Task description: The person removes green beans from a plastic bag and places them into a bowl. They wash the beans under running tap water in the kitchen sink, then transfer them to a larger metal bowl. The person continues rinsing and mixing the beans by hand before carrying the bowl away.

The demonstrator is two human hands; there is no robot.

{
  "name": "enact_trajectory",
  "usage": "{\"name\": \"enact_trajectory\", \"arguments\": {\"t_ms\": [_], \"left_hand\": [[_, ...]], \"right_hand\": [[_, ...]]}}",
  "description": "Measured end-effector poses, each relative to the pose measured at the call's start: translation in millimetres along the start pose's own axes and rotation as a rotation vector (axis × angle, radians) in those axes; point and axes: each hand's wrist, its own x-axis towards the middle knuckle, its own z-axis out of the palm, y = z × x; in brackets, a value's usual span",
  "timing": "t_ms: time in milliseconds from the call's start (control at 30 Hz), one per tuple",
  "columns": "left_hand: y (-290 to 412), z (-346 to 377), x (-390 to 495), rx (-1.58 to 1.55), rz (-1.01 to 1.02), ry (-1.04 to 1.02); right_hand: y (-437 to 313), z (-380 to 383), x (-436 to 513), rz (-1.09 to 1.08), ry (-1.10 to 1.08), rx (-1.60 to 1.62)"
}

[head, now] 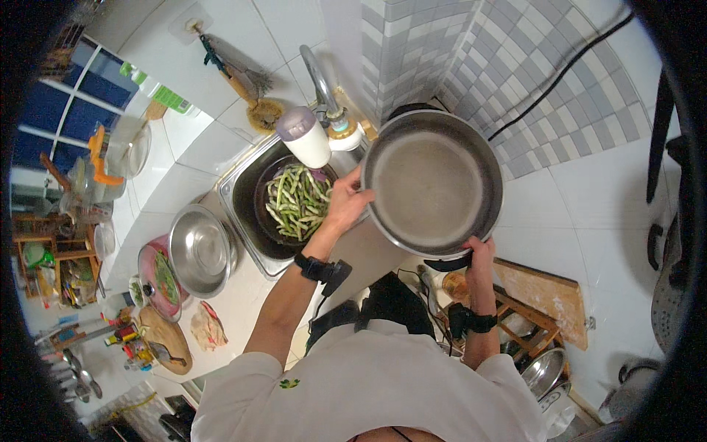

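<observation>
A wide, round metal pan [433, 185] with a grey inside and black side handles is tilted so that its bowl faces me. My left hand [349, 201] grips its left rim, thumb on the inner edge. At the lower right rim, beside the near black handle [446, 264], my right hand [479, 253] holds on. Whether the pan's far side rests on anything is hidden. Left of my left hand, cut green beans [297, 201] lie in a dark basin inside the stainless steel sink [259, 259]. A white and purple faucet filter [306, 138] hangs over them.
A curved faucet [320, 77] rises behind the sink. Left on the counter are a steel bowl [199, 251], a lidded pink pot [146, 271], a crumpled cloth [208, 326] and a cleaver [165, 353] on a round cutting board [157, 331]. A wooden board [544, 298] leans at the right wall.
</observation>
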Motion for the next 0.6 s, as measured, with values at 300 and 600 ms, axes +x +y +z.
{"name": "enact_trajectory", "arguments": {"t_ms": [300,600], "left_hand": [[-22.7,28.2,51.6,0.037,0.142,-0.098],[-39.8,17.7,66.0,0.72,0.485,0.191]], "right_hand": [[-2.5,-23.7,38.9,-0.071,-0.018,0.022],[-30.1,-9.0,24.3,0.027,0.012,-0.728]]}}
